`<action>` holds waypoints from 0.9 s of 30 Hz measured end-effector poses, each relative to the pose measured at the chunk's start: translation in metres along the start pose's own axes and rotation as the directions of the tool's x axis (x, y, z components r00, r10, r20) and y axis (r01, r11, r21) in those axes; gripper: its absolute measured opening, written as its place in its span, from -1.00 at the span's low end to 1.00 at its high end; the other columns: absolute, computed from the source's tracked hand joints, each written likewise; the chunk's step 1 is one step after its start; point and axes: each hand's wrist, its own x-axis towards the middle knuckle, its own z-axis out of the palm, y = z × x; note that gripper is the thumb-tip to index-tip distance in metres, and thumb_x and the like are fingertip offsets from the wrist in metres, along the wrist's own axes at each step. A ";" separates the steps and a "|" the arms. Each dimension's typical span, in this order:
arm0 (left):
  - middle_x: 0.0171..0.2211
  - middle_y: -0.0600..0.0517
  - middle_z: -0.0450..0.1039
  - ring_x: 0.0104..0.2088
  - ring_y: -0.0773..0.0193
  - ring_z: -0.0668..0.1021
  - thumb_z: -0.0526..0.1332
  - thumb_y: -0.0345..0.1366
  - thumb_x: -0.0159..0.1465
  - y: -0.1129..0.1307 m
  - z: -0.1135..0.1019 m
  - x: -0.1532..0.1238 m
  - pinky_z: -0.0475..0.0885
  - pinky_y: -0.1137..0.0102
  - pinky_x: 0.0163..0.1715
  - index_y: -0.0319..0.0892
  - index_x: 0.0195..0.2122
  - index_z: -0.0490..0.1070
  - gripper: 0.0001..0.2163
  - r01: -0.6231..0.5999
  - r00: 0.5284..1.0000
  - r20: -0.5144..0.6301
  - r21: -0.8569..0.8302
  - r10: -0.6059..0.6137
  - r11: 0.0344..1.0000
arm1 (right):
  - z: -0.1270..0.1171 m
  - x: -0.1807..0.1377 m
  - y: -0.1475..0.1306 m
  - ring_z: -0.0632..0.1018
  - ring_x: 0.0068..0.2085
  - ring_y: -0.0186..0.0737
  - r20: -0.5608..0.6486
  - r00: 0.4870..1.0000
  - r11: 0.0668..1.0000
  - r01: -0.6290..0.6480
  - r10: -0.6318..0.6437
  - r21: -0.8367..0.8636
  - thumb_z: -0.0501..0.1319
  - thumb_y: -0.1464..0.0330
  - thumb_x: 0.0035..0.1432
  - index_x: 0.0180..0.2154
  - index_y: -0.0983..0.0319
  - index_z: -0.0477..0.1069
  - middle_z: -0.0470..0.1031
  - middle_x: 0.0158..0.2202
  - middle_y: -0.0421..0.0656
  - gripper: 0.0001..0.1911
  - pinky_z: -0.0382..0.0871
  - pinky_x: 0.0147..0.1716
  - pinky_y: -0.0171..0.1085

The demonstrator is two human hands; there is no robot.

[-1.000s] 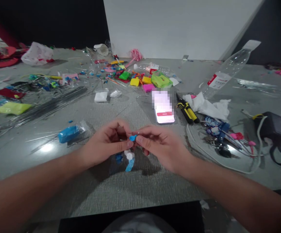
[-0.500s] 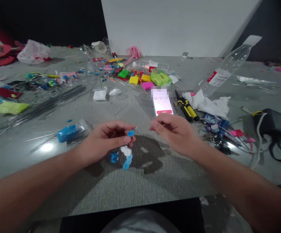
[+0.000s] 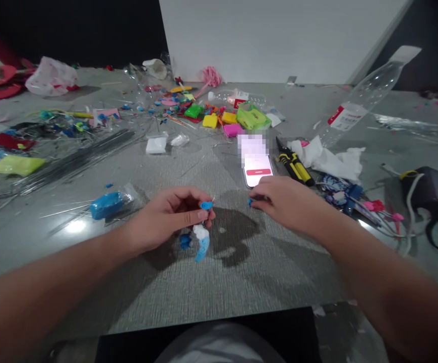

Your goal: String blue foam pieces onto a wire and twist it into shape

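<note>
Left hand (image 3: 169, 217): thumb and forefinger press together at the tips, other fingers curled in behind. At this grip we find a small, bright-blue, flattened piece, clay-like (image 3: 206, 205), standing just above the thumb tip; how it joins what is under the thumb is too small to tell.

Right hand (image 3: 285, 201): thumb and forefinger nearly closed, pinching a tiny dark-blue lump (image 3: 249, 202), well apart from the left grip.

On technique, we judge that a light, steady pinch suits both pieces, as the material looks soft and could dent. We would keep the left wrist quiet and grip low, leaving the blue face free, and hold the right lump by its edges only.

Just below the left fingertips we note a ruffled white piece (image 3: 201, 232) meeting a curved light-blue strip (image 3: 202, 248), with a dark-blue knobbly piece (image 3: 185, 241) beside them. Whether these hang from the grip or rest on the grey textured tabletop (image 3: 158, 297), we cannot tell.

Farther out: a blue block in clear wrap (image 3: 106, 205) left of the left hand; a lit smartphone (image 3: 258, 172) just beyond the right fingers; black-and-yellow pliers (image 3: 295, 164) right of the phone.
</note>
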 end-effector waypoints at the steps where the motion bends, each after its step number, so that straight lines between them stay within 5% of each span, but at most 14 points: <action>1: -0.33 0.04 0.65 -0.35 0.36 0.66 0.44 -0.39 0.23 0.000 0.000 0.000 0.55 0.55 -0.37 -0.14 -0.18 0.57 -0.85 0.010 1.000 0.000 -0.013 -0.010 1.000 | 0.000 0.000 -0.001 0.52 -0.20 -0.09 0.005 1.000 1.000 0.013 -0.013 0.000 0.22 0.36 0.31 -0.20 0.23 0.60 0.57 -0.26 -0.02 -0.83 0.27 -0.24 -0.17; 13: -0.33 0.01 0.64 -0.36 0.31 0.66 0.44 -0.42 0.21 0.001 0.002 0.002 0.61 0.47 -0.37 -0.17 -0.15 0.56 -0.81 0.105 0.994 0.021 -0.150 -0.103 0.983 | -0.004 -0.002 -0.014 0.48 -0.28 -0.16 0.053 0.998 0.996 0.046 -0.043 -0.073 0.17 0.37 0.33 -0.33 0.25 0.50 0.53 -0.28 -0.04 -0.81 0.21 -0.32 -0.21; 17: -0.31 0.00 0.65 -0.35 0.29 0.67 0.42 -0.41 0.24 0.000 0.004 0.002 0.63 0.41 -0.33 -0.15 -0.14 0.53 -0.81 0.118 0.993 0.027 -0.145 -0.115 0.982 | -0.006 -0.002 -0.022 0.46 -0.35 -0.23 -0.028 0.999 0.988 0.023 -0.019 0.152 0.21 0.41 0.27 -0.33 0.24 0.48 0.54 -0.35 -0.11 -0.89 0.23 -0.36 -0.23; 19: -0.30 0.00 0.65 -0.35 0.29 0.67 0.42 -0.41 0.24 -0.001 0.005 0.001 0.62 0.42 -0.32 -0.17 -0.15 0.52 -0.82 0.097 0.995 0.024 -0.113 -0.094 0.989 | -0.005 -0.004 -0.032 0.47 -0.38 -0.28 -0.089 0.996 0.904 0.019 0.021 0.427 0.23 0.34 0.29 -0.28 0.23 0.50 0.55 -0.38 -0.16 -0.88 0.27 -0.39 -0.27; 22: -0.34 0.02 0.62 -0.37 0.32 0.66 0.42 -0.40 0.24 -0.003 0.009 0.000 0.57 0.48 -0.35 -0.19 -0.19 0.51 -0.84 0.044 0.999 0.009 -0.053 -0.044 0.998 | 0.000 -0.008 -0.052 0.50 -0.38 -0.33 -0.139 0.986 0.643 0.047 0.094 0.764 0.26 0.27 0.29 -0.25 0.21 0.50 0.56 -0.36 -0.20 -0.85 0.31 -0.44 -0.32; 27: -0.38 0.06 0.59 -0.38 0.35 0.62 0.43 -0.37 0.24 -0.002 0.013 -0.002 0.52 0.53 -0.40 -0.18 -0.21 0.51 -0.85 0.017 1.000 0.000 0.019 -0.017 1.000 | 0.009 -0.007 -0.068 0.52 -0.39 -0.34 -0.134 0.982 0.478 0.055 0.132 0.876 0.35 0.31 0.22 -0.27 0.22 0.53 0.59 -0.36 -0.21 -0.90 0.36 -0.44 -0.33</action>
